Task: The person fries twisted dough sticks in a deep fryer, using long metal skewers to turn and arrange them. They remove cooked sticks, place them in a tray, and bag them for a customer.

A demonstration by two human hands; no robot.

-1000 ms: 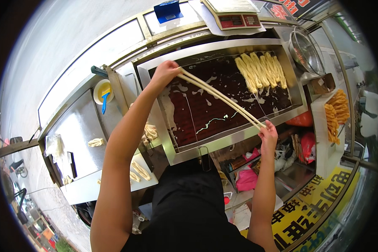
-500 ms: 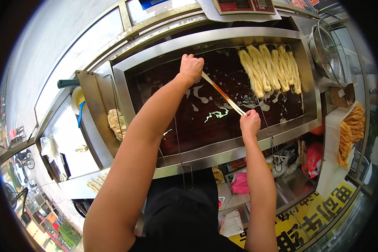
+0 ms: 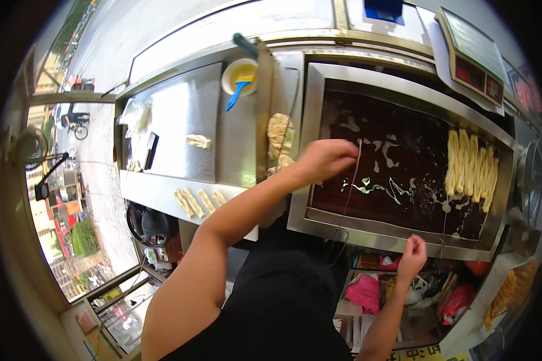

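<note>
My left hand [image 3: 331, 159] hovers over the left end of an oil-filled metal fryer [image 3: 310, 144], slightly smeared by motion. Its fingers are bent and drawn together, and nothing shows in them. A thin wire [image 3: 351, 180] runs past the fingertips to the fryer's near rim. My right hand [image 3: 412, 256] is loosely closed just in front of that rim, with nothing visible in it. Several pale dough sticks [image 3: 467, 165] float side by side at the fryer's right end. The long chopsticks from before are out of sight.
Left of the fryer stand an upright metal divider [image 3: 263, 108], a dough lump [image 3: 280, 135] and a white bowl [image 3: 226, 78] with a blue brush [image 3: 238, 96]. Dough strips [image 3: 190, 203] line the worktop's front edge. A scale [image 3: 473, 63] sits beyond; fried dough sticks [image 3: 512, 295] lie far right.
The view has swung left, showing more worktop. The chopsticks have left my hands. My left hand has shifted toward the fryer's left end, and my right has drawn back beyond its near rim.
</note>
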